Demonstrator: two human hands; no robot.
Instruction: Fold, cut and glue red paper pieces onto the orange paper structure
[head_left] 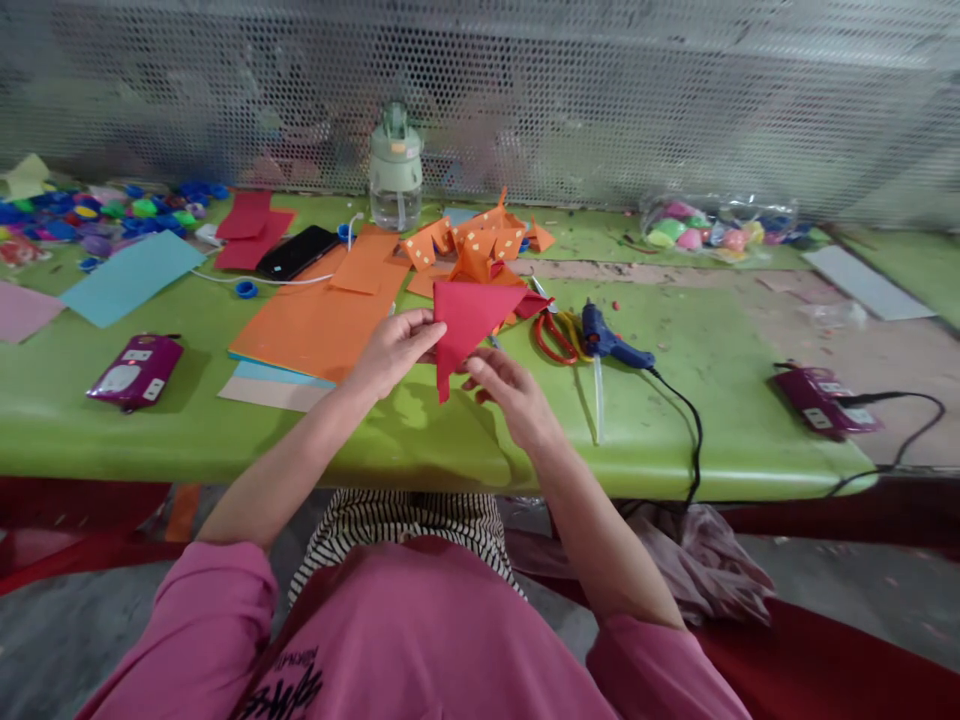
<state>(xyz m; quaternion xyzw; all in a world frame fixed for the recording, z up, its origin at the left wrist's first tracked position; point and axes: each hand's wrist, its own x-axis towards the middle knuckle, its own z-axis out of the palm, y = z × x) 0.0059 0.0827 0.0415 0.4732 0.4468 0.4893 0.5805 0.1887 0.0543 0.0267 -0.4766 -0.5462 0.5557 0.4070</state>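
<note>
A red folded paper, roughly a triangle with a narrow strip hanging from its lower left, is held up over the table's front half. My left hand pinches its left edge, thumb in front and fingers partly behind. At the lower right edge of the paper, my right hand has its thumb and curled fingers closed on the border; the fingertips are partly hidden. Just behind are orange folded paper pieces with pale yellow squares. Red-handled scissors lie to the right, beside a blue glue gun with a glue stick.
Orange sheets lie left of my hands, with a black phone behind. A water bottle stands near the perforated metal panel. Purple power strips sit at both sides. A black cord runs off the front edge.
</note>
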